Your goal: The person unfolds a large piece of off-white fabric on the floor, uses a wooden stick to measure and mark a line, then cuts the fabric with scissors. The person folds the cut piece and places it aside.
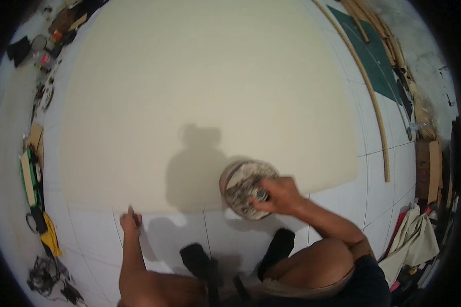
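The right hand (281, 195) closes around a small round knob (262, 194) on a mottled round container (236, 197), right of centre at the near edge of a cream sheet (138, 123). The left hand (131, 221), seemingly empty, points along that edge. Apparently the container is being handled; shifting it would call for a steady grip.

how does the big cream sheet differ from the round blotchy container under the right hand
Colour: the large plain cream sheet is even in tone; the round, mottled brown-and-whitish container is patchy.
Shape: the sheet is flat with long edges; the container is round with a side wall.
Size: the sheet is far larger than the container.
Shared: both show pale areas.
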`<state>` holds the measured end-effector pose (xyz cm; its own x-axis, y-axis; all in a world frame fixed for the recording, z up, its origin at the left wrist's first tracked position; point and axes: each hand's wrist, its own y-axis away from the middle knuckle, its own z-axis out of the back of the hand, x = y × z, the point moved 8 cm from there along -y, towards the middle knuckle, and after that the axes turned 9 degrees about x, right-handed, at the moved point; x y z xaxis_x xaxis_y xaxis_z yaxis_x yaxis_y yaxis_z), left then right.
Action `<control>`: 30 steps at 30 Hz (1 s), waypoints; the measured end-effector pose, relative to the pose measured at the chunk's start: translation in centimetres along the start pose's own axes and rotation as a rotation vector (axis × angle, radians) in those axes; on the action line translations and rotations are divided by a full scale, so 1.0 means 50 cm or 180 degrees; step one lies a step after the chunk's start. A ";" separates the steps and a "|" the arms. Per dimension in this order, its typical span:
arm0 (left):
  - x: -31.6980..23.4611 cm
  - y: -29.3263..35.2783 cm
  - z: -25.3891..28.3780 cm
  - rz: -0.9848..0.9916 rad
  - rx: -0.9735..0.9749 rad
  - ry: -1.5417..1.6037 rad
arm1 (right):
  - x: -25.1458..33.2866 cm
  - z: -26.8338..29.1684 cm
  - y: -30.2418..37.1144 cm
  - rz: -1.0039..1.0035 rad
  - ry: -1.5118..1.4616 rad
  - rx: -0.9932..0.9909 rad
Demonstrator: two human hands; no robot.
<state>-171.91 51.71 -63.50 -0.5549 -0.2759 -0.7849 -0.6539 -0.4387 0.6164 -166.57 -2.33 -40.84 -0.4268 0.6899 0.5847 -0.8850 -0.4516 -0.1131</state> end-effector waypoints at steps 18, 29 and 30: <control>-0.574 0.828 -0.675 -0.0429 0.3208 -0.3456 | 0.167 0.432 0.370 -0.3895 -0.1601 0.0757; -0.695 0.849 -0.511 -0.0851 0.2743 -0.6304 | 0.296 0.670 1.232 -0.5050 -0.1214 -0.0955; -0.757 0.853 -0.483 0.0435 0.2146 -0.6495 | 0.290 0.669 1.248 -0.5359 -0.1916 -0.0585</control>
<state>-166.38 22.78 -9.03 0.0643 0.9915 0.1135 -0.3524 -0.0838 0.9321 -221.74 -39.40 -12.55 0.9436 -0.0040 0.3310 -0.2772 0.5372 0.7966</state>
